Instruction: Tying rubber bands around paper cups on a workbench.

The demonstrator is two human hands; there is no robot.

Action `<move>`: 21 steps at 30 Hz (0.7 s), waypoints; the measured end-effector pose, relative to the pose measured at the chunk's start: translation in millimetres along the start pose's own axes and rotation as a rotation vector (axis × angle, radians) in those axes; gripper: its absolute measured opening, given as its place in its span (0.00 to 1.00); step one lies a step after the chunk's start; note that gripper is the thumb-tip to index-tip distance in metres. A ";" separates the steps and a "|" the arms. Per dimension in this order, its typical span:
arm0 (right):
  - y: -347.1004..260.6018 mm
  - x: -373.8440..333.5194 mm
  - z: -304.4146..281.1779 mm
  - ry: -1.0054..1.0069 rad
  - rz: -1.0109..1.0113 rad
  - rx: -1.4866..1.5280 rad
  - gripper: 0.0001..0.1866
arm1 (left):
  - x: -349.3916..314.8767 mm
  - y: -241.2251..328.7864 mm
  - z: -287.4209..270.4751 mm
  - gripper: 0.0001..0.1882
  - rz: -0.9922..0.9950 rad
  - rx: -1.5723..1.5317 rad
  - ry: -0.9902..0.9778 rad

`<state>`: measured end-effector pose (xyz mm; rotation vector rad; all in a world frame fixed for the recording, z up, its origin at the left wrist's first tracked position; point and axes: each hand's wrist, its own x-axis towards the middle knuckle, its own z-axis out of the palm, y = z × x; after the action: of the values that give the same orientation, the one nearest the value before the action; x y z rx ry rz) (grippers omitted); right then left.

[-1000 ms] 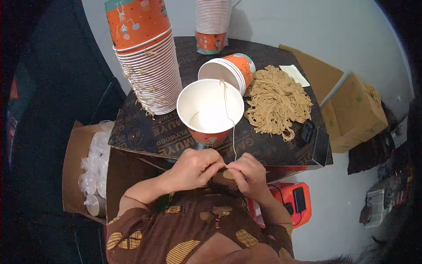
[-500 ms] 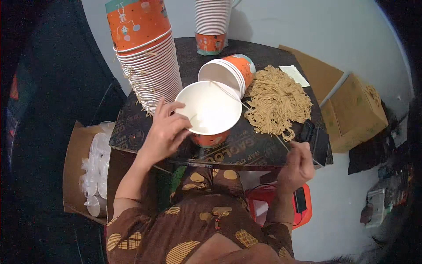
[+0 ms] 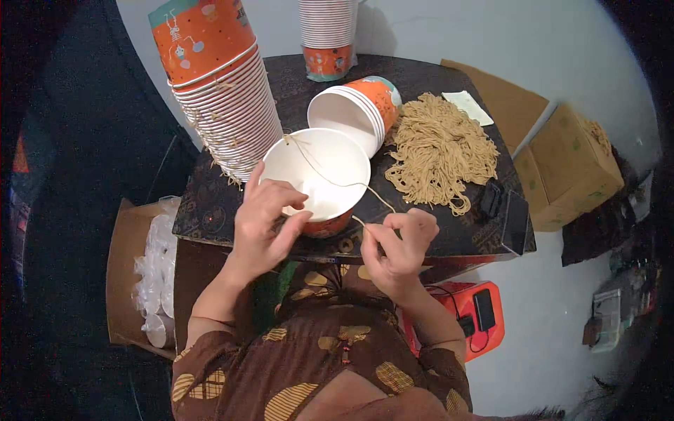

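A white-lined paper bucket (image 3: 337, 158) stands upright near the table's front edge, with its orange outside showing low in front. Through a small hole at its far left rim passes a thin tan cord (image 3: 324, 173), which crosses the inside and hangs over the right rim. My right hand (image 3: 404, 252) pinches the cord just right of the bucket, and a short cord end sticks out from the fingertips. At the near left rim is my left hand (image 3: 263, 228), its curved fingers over the edge and its thumb apart from them. Whether it presses the rim is hard to see.
To the left rises a tall stack of orange buckets (image 3: 228, 105) with cords. Several nested buckets (image 3: 361, 109) lie tipped behind, beside a heap of tan cords (image 3: 442, 151). Another stack (image 3: 328, 38) stands at the back. A carton (image 3: 123, 274) of plastic-wrapped items is at left.
My right hand has moved left from the table's right side to beside the bucket, and the cord now hangs slack. The bucket has shifted slightly left. My left thumb has spread from its fingers.
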<state>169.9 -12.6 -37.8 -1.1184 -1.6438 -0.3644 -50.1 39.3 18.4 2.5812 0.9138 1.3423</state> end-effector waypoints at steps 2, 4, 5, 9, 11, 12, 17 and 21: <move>1.7 -0.4 4.8 0.008 -0.006 -0.001 0.12 | 0.4 -1.9 -3.5 0.08 -0.041 -0.013 0.050; 2.8 0.8 8.5 0.014 -0.012 -0.003 0.12 | 1.3 -3.1 -4.2 0.05 -0.068 -0.025 0.060; 1.8 1.2 9.0 0.005 -0.021 -0.008 0.11 | 0.4 -3.4 -5.6 0.05 -0.066 -0.021 0.060; 0.0 2.0 12.3 -0.013 -0.027 0.005 0.11 | 2.8 -5.4 -9.3 0.04 -0.072 -0.014 0.036; -0.1 2.4 14.1 -0.015 -0.023 0.004 0.11 | 5.6 -7.0 -9.9 0.04 -0.065 -0.005 0.031; -0.3 2.7 14.6 -0.016 -0.021 0.004 0.10 | 6.7 -7.2 -10.3 0.04 -0.057 0.004 0.026; 0.1 2.8 16.3 -0.026 -0.022 -0.010 0.11 | 9.9 -6.8 -10.8 0.03 -0.057 0.014 0.008; 1.3 2.5 17.1 -0.028 -0.013 -0.001 0.11 | 12.6 -4.3 -9.9 0.02 -0.058 0.015 -0.006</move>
<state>160.9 1.4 -42.7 -1.1187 -1.6765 -0.3598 -54.3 47.8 32.0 2.5477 0.9934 1.3167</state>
